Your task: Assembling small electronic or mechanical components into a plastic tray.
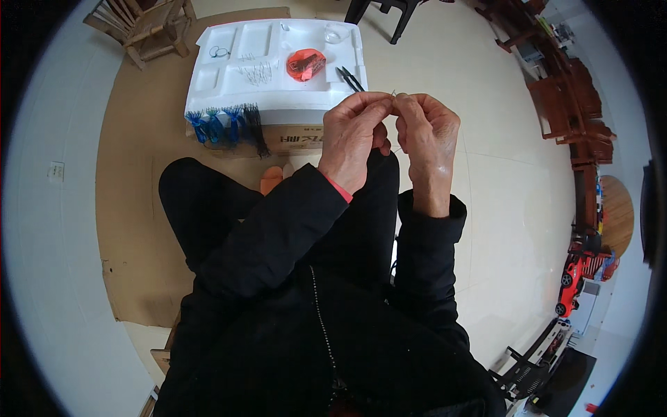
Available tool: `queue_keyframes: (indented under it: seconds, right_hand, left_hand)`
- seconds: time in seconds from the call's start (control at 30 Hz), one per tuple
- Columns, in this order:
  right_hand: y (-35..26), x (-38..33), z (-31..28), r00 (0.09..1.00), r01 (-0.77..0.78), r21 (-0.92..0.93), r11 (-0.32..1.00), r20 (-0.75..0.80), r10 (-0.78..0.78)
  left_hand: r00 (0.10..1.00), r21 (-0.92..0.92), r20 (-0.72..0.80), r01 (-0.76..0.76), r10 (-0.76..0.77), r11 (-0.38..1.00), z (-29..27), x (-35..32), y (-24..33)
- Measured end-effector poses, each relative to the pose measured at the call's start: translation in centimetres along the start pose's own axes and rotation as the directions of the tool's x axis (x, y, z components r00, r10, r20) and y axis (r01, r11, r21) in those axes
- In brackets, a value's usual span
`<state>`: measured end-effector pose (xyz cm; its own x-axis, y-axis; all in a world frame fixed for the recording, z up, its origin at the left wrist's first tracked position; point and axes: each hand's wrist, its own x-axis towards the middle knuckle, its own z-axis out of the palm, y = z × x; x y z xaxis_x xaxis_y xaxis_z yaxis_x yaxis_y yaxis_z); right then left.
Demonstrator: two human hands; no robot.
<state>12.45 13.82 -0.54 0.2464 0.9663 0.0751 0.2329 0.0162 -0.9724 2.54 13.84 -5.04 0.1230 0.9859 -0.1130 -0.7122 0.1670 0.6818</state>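
Note:
My left hand (353, 135) and my right hand (427, 132) meet at the fingertips, thumbs and forefingers pinched together. A tiny thin bit shows above the pinch, too small to name. Just left of my hands stands a white foam tray (274, 99) with compartments. In it lie several thin wire-like pieces (256, 73), a red plastic bag with dark contents (306, 64), a pair of black snips (350, 79) and a clear small cup (336, 33). Blue strand bundles (215, 127) and a black strand bundle (256, 131) hang over the tray's near edge.
A cardboard box (295, 137) supports the tray, with flattened cardboard (135, 229) on the floor to the left. A wooden chair (149, 31) and a dark stool (389, 17) stand beyond. Wooden furniture (566, 104) and a red toy car (570, 285) line the right wall.

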Motion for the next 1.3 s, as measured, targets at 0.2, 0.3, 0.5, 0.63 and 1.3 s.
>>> queue_keyframes:
  seconds: [0.2,0.3,0.5,0.63,1.3]
  right_hand:
    - [-0.18,0.45,-0.15,1.000,-0.001,0.031,1.000,-0.001,0.001]
    - [-0.21,0.48,-0.24,1.000,-0.004,0.026,1.000,0.001,0.004]
    - [-0.25,0.24,-0.37,1.000,0.005,0.038,0.999,0.000,-0.005]
    - [-0.21,0.14,-0.36,1.000,0.021,0.049,0.999,-0.008,-0.021]
    - [-0.12,-0.04,-0.24,0.999,0.029,0.081,0.996,-0.040,-0.026]
  left_hand:
    - [1.000,-0.003,0.029,-0.001,0.001,1.000,0.24,0.58,0.19]
    - [1.000,-0.003,0.026,-0.003,0.003,1.000,0.30,0.56,0.11]
    - [1.000,0.009,0.018,-0.006,0.006,1.000,0.52,0.40,0.10]
    - [1.000,0.013,0.004,-0.001,0.001,1.000,0.67,0.25,0.12]
    - [1.000,0.007,0.028,0.009,-0.009,1.000,0.53,0.12,0.03]
